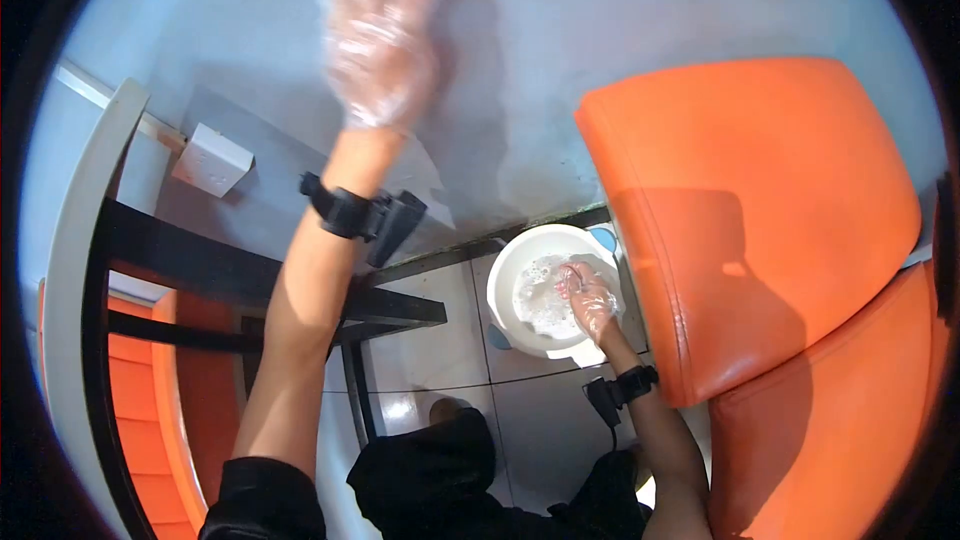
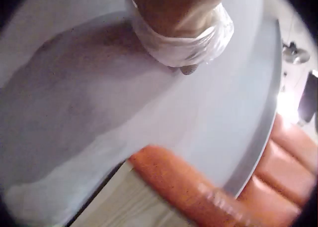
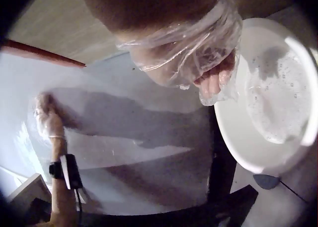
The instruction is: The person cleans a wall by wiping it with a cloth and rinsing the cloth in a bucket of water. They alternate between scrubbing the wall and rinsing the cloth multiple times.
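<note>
My left hand [image 1: 383,45], in a clear plastic glove, lies against the grey-blue wall [image 1: 545,35] at the top of the head view. Its fingers are stretched out. In the left wrist view only the loose cuff of that glove [image 2: 174,50] and a bit of the hand show. A similar glove covers my right hand [image 1: 590,302], which hangs over a white basin [image 1: 502,305] with its fingers loosely bent and nothing visible in them. Foamy water [image 3: 278,100] fills the bottom of the basin, which stands on the tiled floor.
To the right stand orange padded seats [image 1: 760,170], close beside the basin. A table with a pale edge [image 1: 70,240] and dark frame [image 1: 190,250] is on the left, with another orange seat [image 1: 140,410] beyond it. A white socket box [image 1: 213,160] juts from the wall.
</note>
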`<state>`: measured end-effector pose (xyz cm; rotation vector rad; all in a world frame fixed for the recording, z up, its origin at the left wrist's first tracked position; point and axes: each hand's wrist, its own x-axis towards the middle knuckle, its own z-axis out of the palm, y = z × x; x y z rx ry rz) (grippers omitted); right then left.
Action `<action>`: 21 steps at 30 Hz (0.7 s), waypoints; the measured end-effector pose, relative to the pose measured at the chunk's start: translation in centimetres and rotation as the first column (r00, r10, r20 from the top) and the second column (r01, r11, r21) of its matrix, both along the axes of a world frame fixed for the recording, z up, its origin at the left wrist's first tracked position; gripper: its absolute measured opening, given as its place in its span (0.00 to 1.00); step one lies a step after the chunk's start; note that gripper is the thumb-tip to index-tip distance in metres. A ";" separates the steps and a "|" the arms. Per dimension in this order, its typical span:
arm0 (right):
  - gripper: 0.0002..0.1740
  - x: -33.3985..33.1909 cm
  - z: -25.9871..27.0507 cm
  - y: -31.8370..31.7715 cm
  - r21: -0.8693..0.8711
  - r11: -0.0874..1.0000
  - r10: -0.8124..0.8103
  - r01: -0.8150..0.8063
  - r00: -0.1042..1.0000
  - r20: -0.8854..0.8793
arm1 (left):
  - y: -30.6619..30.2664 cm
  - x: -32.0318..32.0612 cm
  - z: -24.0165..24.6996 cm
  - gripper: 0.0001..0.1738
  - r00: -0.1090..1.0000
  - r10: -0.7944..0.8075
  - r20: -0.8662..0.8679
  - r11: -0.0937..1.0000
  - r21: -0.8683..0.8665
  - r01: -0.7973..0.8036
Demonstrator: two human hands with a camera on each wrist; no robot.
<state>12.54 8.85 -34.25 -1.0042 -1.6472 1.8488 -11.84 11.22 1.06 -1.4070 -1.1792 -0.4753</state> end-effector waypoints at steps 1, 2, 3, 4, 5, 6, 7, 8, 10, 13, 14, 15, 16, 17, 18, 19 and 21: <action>0.12 0.0 0.1 0.0 0.000 1.000 0.002 -0.002 1.000 -0.001 | -0.1 0.3 -2.4 0.27 0.998 -0.008 0.067 0.986 -0.164 0.019; 0.12 0.0 0.4 0.0 0.028 0.999 0.023 -0.024 0.999 0.034 | -0.6 0.9 -5.0 0.27 0.991 -0.006 0.134 0.946 -0.321 0.049; 0.12 0.2 0.7 0.0 0.055 0.997 0.042 -0.046 0.997 0.069 | -1.5 1.2 -7.8 0.29 0.999 0.034 0.013 0.900 -0.436 -0.025; 0.12 0.2 1.4 -0.3 0.059 0.997 0.042 -0.046 0.997 0.067 | -2.5 1.2 -10.5 0.30 0.992 0.059 -0.112 0.838 -0.534 -0.111; 0.12 0.2 2.4 -0.7 0.040 0.998 0.040 -0.042 0.998 0.056 | -3.6 0.5 -13.2 0.31 0.997 0.034 -0.075 0.784 -0.616 -0.073; 0.12 0.1 2.9 -0.9 0.023 0.999 0.037 -0.038 0.998 0.044 | -4.2 0.8 -13.4 0.31 0.999 0.013 -0.037 0.724 -0.689 -0.034; 0.12 -0.2 2.5 -1.0 0.016 0.999 0.033 -0.034 0.999 0.037 | -4.3 0.4 -13.1 0.31 0.999 0.012 -0.037 0.728 -0.684 -0.034; 0.12 -0.1 2.5 -1.1 0.015 0.999 0.032 -0.033 0.999 0.036 | -4.3 -0.2 -12.8 0.31 0.995 -0.007 -0.097 0.746 -0.664 -0.059; 0.13 -0.1 2.8 -1.3 0.037 0.997 0.059 -0.061 0.997 0.055 | -4.5 0.0 -9.4 0.30 0.996 -0.069 -0.047 0.799 -0.600 0.027; 0.12 0.0 3.2 -1.2 -0.004 0.995 0.102 -0.102 0.988 0.113 | -3.5 -0.5 -3.1 0.25 0.998 0.033 -0.052 0.942 -0.333 -0.048; 0.12 -0.1 3.0 -1.2 0.001 0.995 0.098 -0.099 0.989 0.107 | -2.9 -1.1 -0.7 0.25 0.994 0.067 -0.087 0.978 -0.193 -0.083; 0.12 0.1 2.2 -1.2 -0.009 0.995 0.097 -0.096 0.988 0.117 | -3.3 0.1 1.3 0.28 0.997 0.041 -0.060 0.996 -0.072 -0.045; 0.12 0.1 1.1 -1.0 0.041 0.995 0.083 -0.087 0.992 0.092 | -2.8 0.1 0.8 0.28 0.998 0.037 -0.050 0.996 -0.079 -0.041; 0.12 0.2 0.0 -0.8 0.093 0.993 0.070 -0.076 0.995 0.065 | -1.9 0.1 0.1 0.28 0.999 0.034 -0.043 0.998 -0.060 -0.036; 0.12 0.0 -0.3 -0.5 0.040 0.997 0.057 -0.060 0.995 0.078 | -0.7 0.2 -0.7 0.28 0.999 0.031 -0.037 0.999 -0.041 -0.032; 0.12 0.1 -0.8 -0.2 0.035 0.998 0.054 -0.057 0.995 0.084 | 0.4 0.4 -1.7 0.28 0.999 0.028 -0.032 0.999 -0.021 -0.028; 0.11 0.3 -1.8 0.1 0.029 0.999 0.024 -0.026 0.998 0.059 | 1.1 0.9 -5.7 0.28 0.999 -0.030 0.022 0.982 -0.185 0.033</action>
